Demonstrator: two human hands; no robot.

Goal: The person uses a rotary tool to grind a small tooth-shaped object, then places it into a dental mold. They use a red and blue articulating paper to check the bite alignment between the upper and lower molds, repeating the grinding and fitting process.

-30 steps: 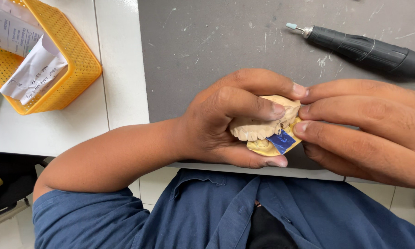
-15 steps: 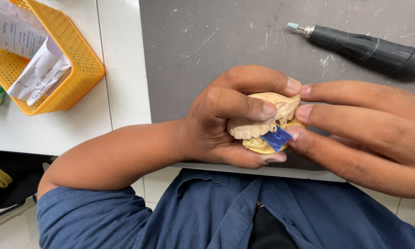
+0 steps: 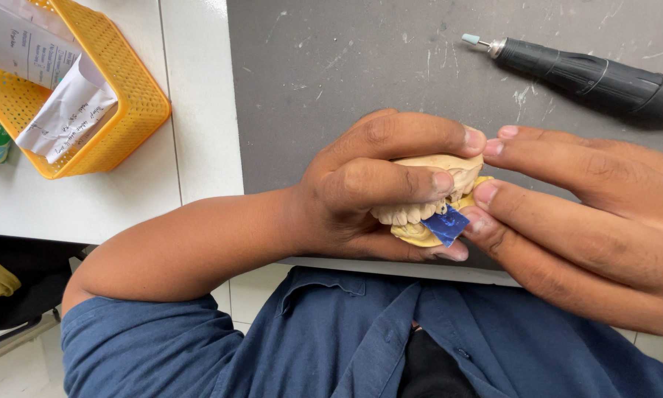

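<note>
My left hand (image 3: 379,184) is wrapped around a pale yellow plaster dental cast (image 3: 427,210), upper and lower jaws pressed together, over the near edge of a grey mat (image 3: 361,66). A small blue strip (image 3: 446,225) sticks out between the plaster teeth. My right hand (image 3: 582,221) comes in from the right, its fingertips touching the cast and pinching the blue strip. Much of the cast is hidden under my left fingers.
A black handheld rotary tool (image 3: 589,74) with a pale blue tip lies on the mat at the upper right. A yellow plastic basket (image 3: 125,110) holding folded paper slips stands on the white table (image 3: 199,147) at the upper left. My blue shirt fills the bottom.
My right fingers have opened out slightly and shifted right along the cast. The blue strip shows more clearly between the teeth. My left hand keeps its grip.
</note>
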